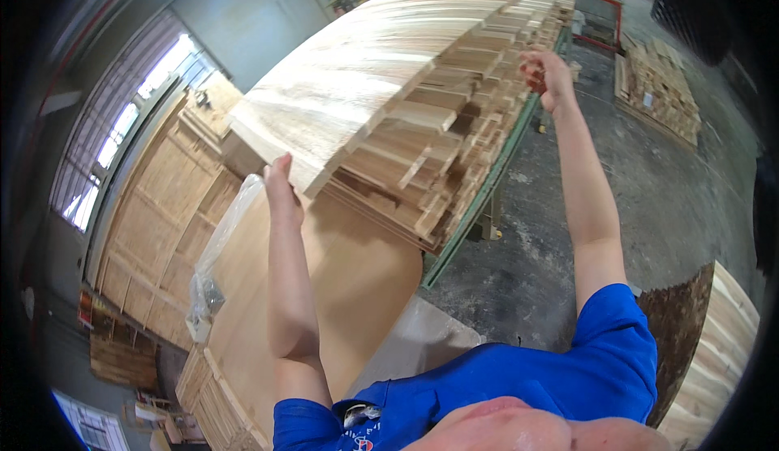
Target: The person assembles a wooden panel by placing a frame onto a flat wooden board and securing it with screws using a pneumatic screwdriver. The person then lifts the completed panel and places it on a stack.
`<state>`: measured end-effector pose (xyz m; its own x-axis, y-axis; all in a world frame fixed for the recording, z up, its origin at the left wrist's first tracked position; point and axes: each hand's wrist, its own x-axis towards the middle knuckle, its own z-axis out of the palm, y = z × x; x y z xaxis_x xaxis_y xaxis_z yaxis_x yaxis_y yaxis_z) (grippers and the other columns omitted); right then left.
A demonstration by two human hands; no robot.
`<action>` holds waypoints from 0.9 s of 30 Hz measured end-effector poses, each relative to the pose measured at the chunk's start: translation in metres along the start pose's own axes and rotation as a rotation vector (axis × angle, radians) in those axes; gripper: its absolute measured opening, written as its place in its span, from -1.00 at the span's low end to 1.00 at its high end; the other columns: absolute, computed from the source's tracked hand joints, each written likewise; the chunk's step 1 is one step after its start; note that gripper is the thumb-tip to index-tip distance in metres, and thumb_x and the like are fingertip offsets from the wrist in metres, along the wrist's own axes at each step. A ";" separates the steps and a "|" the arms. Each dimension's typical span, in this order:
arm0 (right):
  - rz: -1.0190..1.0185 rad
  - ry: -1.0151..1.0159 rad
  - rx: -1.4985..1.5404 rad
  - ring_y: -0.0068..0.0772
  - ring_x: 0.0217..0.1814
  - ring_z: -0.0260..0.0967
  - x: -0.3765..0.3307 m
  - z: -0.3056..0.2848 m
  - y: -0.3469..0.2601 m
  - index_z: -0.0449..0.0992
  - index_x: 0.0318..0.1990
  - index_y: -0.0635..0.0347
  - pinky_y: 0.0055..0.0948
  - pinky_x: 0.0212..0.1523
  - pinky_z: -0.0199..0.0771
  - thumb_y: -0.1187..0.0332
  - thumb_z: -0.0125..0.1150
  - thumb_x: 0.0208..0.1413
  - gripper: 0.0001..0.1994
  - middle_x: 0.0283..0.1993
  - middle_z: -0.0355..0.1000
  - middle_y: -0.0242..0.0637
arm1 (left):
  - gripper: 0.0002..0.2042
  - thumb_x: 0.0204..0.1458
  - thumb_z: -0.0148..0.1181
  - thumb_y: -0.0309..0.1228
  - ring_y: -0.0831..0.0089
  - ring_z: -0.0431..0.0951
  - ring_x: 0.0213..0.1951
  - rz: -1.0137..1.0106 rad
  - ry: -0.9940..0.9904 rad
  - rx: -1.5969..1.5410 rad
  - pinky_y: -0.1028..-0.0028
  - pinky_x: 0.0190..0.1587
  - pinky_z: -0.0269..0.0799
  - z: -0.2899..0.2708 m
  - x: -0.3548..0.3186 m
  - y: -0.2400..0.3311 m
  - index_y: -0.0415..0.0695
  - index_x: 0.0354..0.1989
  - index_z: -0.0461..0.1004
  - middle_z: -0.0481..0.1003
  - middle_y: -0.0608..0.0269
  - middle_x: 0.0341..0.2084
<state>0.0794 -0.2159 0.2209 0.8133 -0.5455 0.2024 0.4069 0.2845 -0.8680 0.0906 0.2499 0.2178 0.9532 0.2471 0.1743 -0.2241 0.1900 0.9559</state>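
Note:
A large pale wood panel [349, 70], striped with lighter and darker boards, lies tilted on top of a stack of wood pieces [422, 151] with uneven, stepped ends. My left hand [281, 191] grips the panel's near end by its left corner; part of the fingers is hidden at the edge. Out to the right, my right hand [548, 78] is raised beside the stack's right side. Its fingers are loosely bent and apart, and I see nothing in them. Below the stack runs a green metal frame edge [487, 182].
A smooth light-brown board [349, 248] lies close before me, with clear plastic wrap [223, 248] along its left side. Wooden panelling [154, 232] stands at the left. More stacked wood [659, 90] sits on the grey floor [560, 232] at right, and a striped panel [714, 354] is nearer.

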 end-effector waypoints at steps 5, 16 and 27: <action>0.314 -0.122 0.037 -0.48 -0.38 0.41 -0.031 0.014 0.022 0.31 -0.03 0.22 -0.47 -0.35 0.46 0.26 -0.03 0.13 -0.69 -0.26 0.44 -0.28 | -0.71 -0.03 0.03 -0.31 0.38 0.39 -0.13 0.031 0.007 -0.157 0.41 -0.06 0.30 0.007 0.004 -0.008 -0.16 -0.14 0.36 0.42 0.24 -0.20; 0.471 -0.575 0.164 -0.24 -0.24 0.44 -0.010 0.022 0.017 0.19 0.04 0.20 -0.40 -0.36 0.49 0.26 -0.03 0.12 -0.64 -0.10 0.38 -0.11 | -0.62 0.03 -0.03 -0.31 0.23 0.40 -0.11 -0.116 -0.181 -0.410 0.36 -0.08 0.33 0.044 -0.073 0.006 -0.28 -0.02 0.25 0.39 0.01 -0.16; 0.622 -0.806 0.388 0.05 0.08 0.23 0.090 0.015 0.014 0.10 0.11 0.30 -0.14 -0.08 0.45 0.21 0.03 0.09 -0.49 0.14 0.12 0.06 | -0.62 0.05 -0.07 -0.33 0.29 0.43 -0.13 0.033 0.027 -0.418 0.37 0.03 0.34 0.056 -0.073 -0.009 -0.37 -0.04 0.27 0.41 -0.02 -0.17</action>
<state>0.1644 -0.2491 0.2341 0.8982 0.4173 0.1379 -0.1817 0.6383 -0.7481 0.0348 0.1770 0.2098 0.9396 0.2833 0.1921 -0.3231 0.5490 0.7708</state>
